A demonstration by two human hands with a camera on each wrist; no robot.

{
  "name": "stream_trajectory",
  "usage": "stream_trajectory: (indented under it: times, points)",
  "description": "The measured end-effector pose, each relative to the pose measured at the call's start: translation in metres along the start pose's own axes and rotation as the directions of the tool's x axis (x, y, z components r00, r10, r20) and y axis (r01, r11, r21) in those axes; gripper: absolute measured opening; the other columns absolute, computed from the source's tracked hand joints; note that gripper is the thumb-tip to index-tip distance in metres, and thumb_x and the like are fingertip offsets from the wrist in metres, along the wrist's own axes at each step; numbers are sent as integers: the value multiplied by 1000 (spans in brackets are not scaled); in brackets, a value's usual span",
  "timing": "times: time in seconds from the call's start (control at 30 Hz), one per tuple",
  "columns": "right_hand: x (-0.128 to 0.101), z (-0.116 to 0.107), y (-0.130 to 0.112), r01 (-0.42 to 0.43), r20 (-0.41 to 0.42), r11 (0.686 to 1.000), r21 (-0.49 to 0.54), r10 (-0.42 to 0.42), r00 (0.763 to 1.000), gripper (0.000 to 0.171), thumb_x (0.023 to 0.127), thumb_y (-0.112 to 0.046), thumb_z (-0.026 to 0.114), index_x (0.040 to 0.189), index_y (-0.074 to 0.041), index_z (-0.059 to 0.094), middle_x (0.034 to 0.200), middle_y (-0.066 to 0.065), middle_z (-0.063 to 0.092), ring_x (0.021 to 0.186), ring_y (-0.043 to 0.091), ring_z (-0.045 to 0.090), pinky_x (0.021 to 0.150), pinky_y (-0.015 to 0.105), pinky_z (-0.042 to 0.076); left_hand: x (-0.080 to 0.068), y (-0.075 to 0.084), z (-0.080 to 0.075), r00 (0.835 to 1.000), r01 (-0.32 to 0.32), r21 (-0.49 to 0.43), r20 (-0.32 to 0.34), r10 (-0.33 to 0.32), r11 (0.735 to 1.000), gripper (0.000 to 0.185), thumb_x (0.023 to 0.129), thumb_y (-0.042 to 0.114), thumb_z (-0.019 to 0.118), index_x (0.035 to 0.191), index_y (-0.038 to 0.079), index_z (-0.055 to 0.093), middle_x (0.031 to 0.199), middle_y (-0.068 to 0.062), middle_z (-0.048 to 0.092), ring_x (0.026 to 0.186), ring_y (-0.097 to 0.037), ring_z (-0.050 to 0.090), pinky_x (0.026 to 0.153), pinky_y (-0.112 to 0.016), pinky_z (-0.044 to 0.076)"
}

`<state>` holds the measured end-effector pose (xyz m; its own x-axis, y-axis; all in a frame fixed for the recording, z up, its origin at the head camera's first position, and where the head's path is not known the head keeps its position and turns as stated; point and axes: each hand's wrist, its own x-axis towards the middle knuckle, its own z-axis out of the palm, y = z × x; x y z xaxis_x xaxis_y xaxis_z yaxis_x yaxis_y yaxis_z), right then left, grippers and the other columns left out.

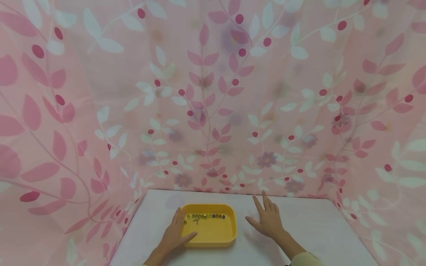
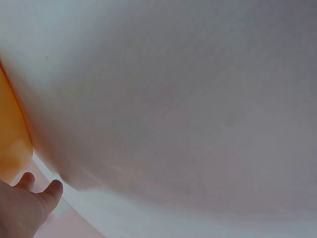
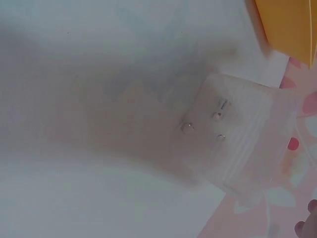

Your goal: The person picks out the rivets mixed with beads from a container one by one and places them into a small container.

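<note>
A yellow tray [image 1: 213, 232] lies on the white table, with small glass marbles [image 1: 204, 217] lined up along its far side, mostly greenish plus some orange and blue ones. A few more marbles [image 1: 196, 221] sit loose near its left end. My left hand [image 1: 171, 236] is at the tray's left side, fingers stretched along the left rim and thumb reaching over the front left corner. In the left wrist view, fingertips [image 2: 53, 191] show below the tray's side. To the right of the tray, my right hand [image 1: 269, 220] hovers with spread fingers, holding nothing.
The white table [image 1: 316, 229] extends on both sides of the tray. Pink leaf-patterned cloth [image 1: 213, 111] hangs behind it and along the sides. In the right wrist view, a see-through rectangular piece [image 3: 237, 129] with small round spots shows near the table's edge.
</note>
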<state>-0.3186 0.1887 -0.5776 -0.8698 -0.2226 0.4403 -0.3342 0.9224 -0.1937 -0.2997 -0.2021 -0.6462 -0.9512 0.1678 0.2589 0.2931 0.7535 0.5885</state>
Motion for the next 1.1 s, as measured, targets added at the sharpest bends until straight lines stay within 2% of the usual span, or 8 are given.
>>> stream_trajectory:
  times: [0.1, 0.37, 0.47, 0.7, 0.87, 1.1]
  points:
    - [1, 6, -3, -13, 6, 1000, -6, 13, 1000, 90, 81, -58, 71, 152, -15, 40, 163, 24, 14, 133, 49, 41, 106, 71, 30, 0, -1, -2, 1000, 18, 4, 17, -18, 1000, 103, 81, 56, 73, 156, 2, 25, 162, -26, 17, 123, -52, 53, 90, -62, 51]
    - [4, 18, -12, -30, 63, 999, -17, 31, 998, 91, 82, -64, 66, 154, -17, 37, 164, 24, 10, 137, 49, 38, 108, 71, 28, 3, -5, -2, 999, 37, -16, 28, -36, 999, 109, 79, 58, 74, 157, 4, 20, 163, -24, 14, 124, -51, 52, 90, -61, 51]
    - [5, 24, -14, -26, 58, 999, -20, 27, 998, 91, 82, -65, 66, 154, -17, 37, 164, 23, 10, 137, 48, 38, 108, 71, 29, 3, -6, 0, 998, 50, -20, 42, -49, 999, 110, 79, 60, 72, 158, 6, 18, 164, -23, 12, 123, -50, 53, 90, -61, 51]
    - [4, 47, -18, -17, 35, 1000, 22, 16, 999, 92, 80, -62, 70, 153, -19, 37, 167, 15, 1, 135, 48, 38, 108, 71, 27, 2, -8, 2, 999, 38, 5, 36, -38, 999, 112, 79, 62, 72, 158, 5, 18, 164, -23, 14, 110, -39, 62, 84, -54, 54]
    - [5, 48, -27, -1, 38, 999, 47, 0, 999, 93, 78, -60, 74, 152, -17, 38, 166, 18, 4, 134, 49, 39, 106, 72, 28, 0, -7, 2, 998, 41, 10, 36, -41, 999, 112, 79, 63, 72, 158, 5, 18, 164, -23, 14, 113, -42, 61, 86, -55, 54]
    - [12, 45, -44, -18, 109, 999, 35, 14, 994, 94, 81, -64, 68, 154, -18, 34, 165, 20, 8, 138, 47, 36, 111, 69, 25, 2, -3, -1, 999, 30, 23, 31, -31, 999, 112, 78, 64, 71, 157, 4, 20, 163, -24, 16, 103, -36, 63, 81, -52, 54]
